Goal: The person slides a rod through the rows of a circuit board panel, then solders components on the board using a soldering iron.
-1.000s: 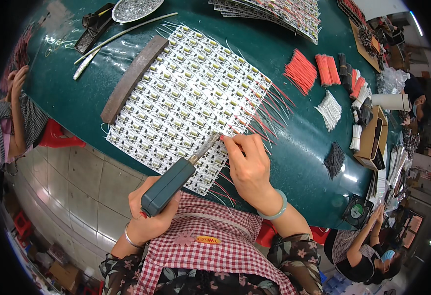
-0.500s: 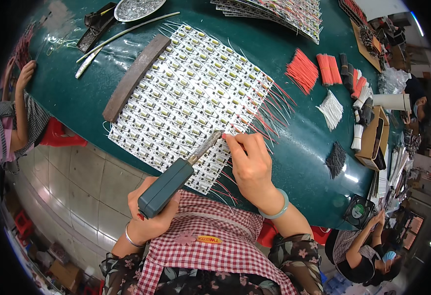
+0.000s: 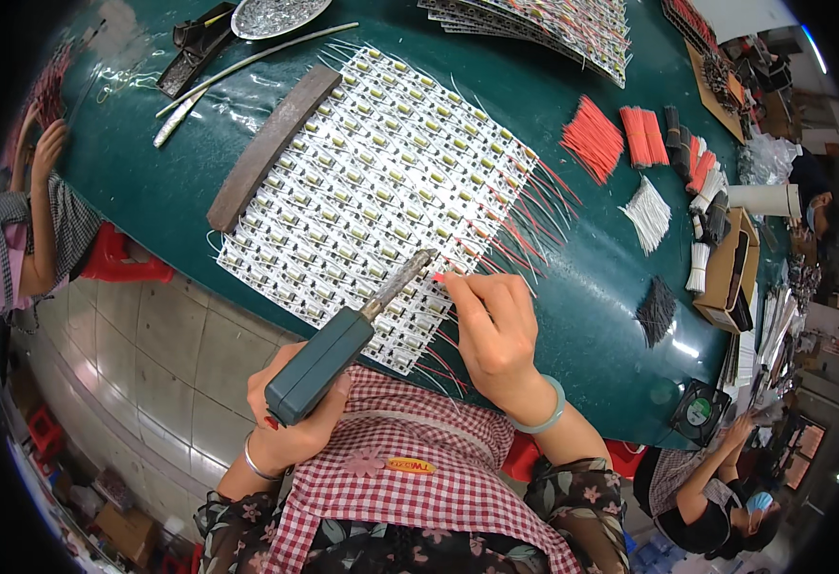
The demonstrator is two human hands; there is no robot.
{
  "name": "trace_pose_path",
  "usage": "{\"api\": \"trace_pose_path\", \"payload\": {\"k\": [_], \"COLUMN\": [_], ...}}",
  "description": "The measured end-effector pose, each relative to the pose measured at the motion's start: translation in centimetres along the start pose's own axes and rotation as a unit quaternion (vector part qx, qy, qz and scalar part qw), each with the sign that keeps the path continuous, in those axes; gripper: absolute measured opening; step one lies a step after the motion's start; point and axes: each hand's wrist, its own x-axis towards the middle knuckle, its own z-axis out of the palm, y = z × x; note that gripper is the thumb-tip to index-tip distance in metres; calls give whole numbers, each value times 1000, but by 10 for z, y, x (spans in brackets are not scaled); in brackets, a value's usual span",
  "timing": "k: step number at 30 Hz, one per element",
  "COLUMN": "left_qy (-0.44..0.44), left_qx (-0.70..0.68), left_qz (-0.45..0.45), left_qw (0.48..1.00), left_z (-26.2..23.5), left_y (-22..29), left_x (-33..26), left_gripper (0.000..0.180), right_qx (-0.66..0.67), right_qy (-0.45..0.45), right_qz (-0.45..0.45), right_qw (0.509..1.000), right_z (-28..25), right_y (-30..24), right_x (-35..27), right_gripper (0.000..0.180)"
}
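Note:
My left hand is wrapped round the dark green handle of a soldering iron. Its metal tip lies over a panel of small white circuit boards, each with a yellowish component. The fingers of my right hand are pinched together over the panel, just right of the iron's tip. Whatever they may hold is too small to make out; a red spot shows at the fingertips. Red and white wires stick out from the panel's right edge. A dark bar lies along its left edge.
Bundles of red wires, white wires and black wires lie to the right. More panels are stacked at the back. A silvery dish stands back left, a small fan front right. Co-workers sit at both sides.
My right hand has drawn back slightly toward me, so its fingertips sit farther from the iron's tip. The iron has barely moved over the panel.

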Motion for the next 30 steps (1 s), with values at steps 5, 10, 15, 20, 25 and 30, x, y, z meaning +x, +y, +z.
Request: {"api": "trace_pose_path", "payload": {"k": [5, 10, 15, 20, 25, 30], "left_qy": [8, -3, -11, -20, -24, -32], "left_qx": [1, 15, -1, 7, 14, 17], "left_qz": [2, 19, -13, -16, -27, -34], "left_qw": [1000, 1000, 1000, 1000, 999, 999], "left_z": [-2, -4, -5, -5, -3, -3], "left_y": [-1, -1, 1, 1, 0, 2], "left_x": [-4, -5, -6, -7, -8, -7], "left_gripper": [25, 26, 25, 25, 24, 22], "right_qx": [22, 7, 2, 10, 9, 10], "right_qy": [-36, -52, -57, -60, -63, -71], "right_qz": [19, 32, 33, 35, 36, 38], "right_qw": [999, 998, 998, 998, 997, 997], "right_z": [4, 6, 6, 6, 5, 4], "right_y": [-2, -5, -6, -6, -8, -7], "right_x": [-3, -6, -7, -7, -7, -7], "right_gripper": [39, 40, 40, 38, 39, 39]}}
